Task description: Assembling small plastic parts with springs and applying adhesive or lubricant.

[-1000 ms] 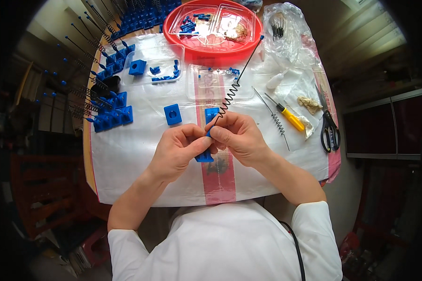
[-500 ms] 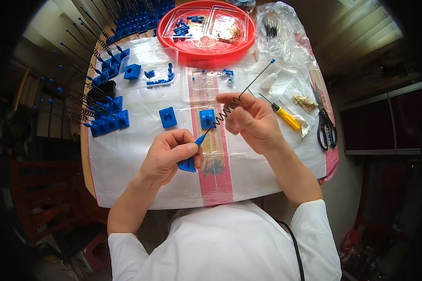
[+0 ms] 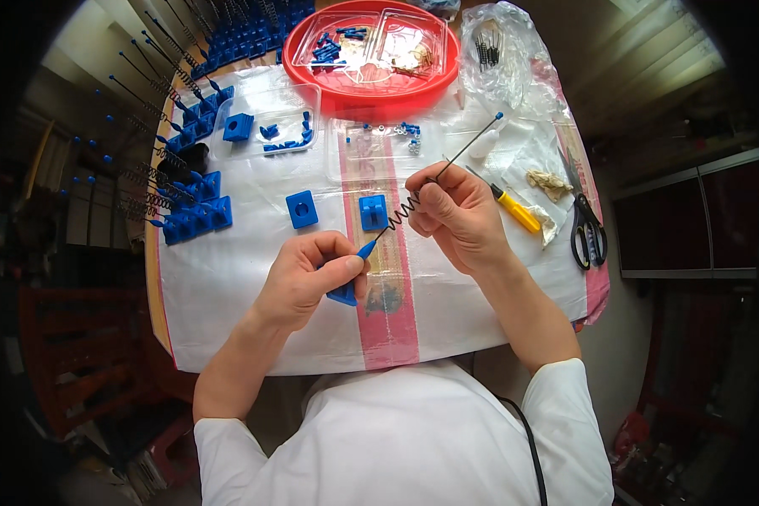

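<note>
Pinching a blue cone (image 3: 366,250) between thumb and forefinger, the left hand (image 3: 299,280) is closed, its other fingers curled inward. A blue base (image 3: 342,293) shows below those fingers, partly covered by them; whether the cone joins it there is hidden.

From the cone's tip a dark wire spring (image 3: 401,213) rises slantwise, away from the body and to the right. The right hand (image 3: 464,223) holds it at the upper end of the coils, thumb against forefinger with hardly a gap, the remaining fingers bent loosely under. Beyond that pinch the wire runs straight to a small blue bead (image 3: 499,115) at its end. Both hands are thus on one piece, near each other but not touching, above the white sheet (image 3: 244,320) and its pink stripe.

Just beyond the hands lie two blue blocks: a square block (image 3: 301,209) with a round hole, and a slotted block (image 3: 373,212) on the stripe, close to the coils. Right of the right hand are a yellow screwdriver (image 3: 519,212) and black scissors (image 3: 588,240). Farther off stand a red tray (image 3: 371,103) and a clear box (image 3: 274,99) of blue parts. Finished-looking blue stands (image 3: 198,221) with springs line the left edge.
</note>
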The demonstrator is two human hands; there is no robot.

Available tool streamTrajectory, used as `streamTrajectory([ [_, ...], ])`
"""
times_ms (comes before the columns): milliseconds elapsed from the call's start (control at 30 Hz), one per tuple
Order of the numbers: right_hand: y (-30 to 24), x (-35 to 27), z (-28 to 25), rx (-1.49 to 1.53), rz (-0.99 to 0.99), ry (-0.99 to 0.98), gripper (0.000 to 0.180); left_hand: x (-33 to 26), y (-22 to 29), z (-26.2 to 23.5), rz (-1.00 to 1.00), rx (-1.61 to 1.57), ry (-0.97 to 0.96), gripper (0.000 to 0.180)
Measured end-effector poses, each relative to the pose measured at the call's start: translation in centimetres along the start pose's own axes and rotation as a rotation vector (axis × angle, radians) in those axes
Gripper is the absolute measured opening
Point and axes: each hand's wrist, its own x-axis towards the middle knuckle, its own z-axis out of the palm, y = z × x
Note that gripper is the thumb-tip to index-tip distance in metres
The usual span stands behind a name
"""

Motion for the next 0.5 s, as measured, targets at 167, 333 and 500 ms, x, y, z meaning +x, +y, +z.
streamTrajectory([
  [167, -0.14, -0.02, 0.06, 0.001, 0.000, -0.012, 0.029, 0.05, -0.01, -0.12, -0.037, -0.122, -0.068, 0.017],
  [333, -0.03, -0.02, -0.16, 0.013, 0.010, -0.024, 0.030, -0.01, 0.21, 0.01, -0.062, -0.118, -0.056, 0.018],
  [500, -0.16, -0.11, -0.03, 0.020, 0.019, -0.023, 0.030, 0.06, 0.16, -0.05, -0.086, -0.179, -0.078, 0.018],
])
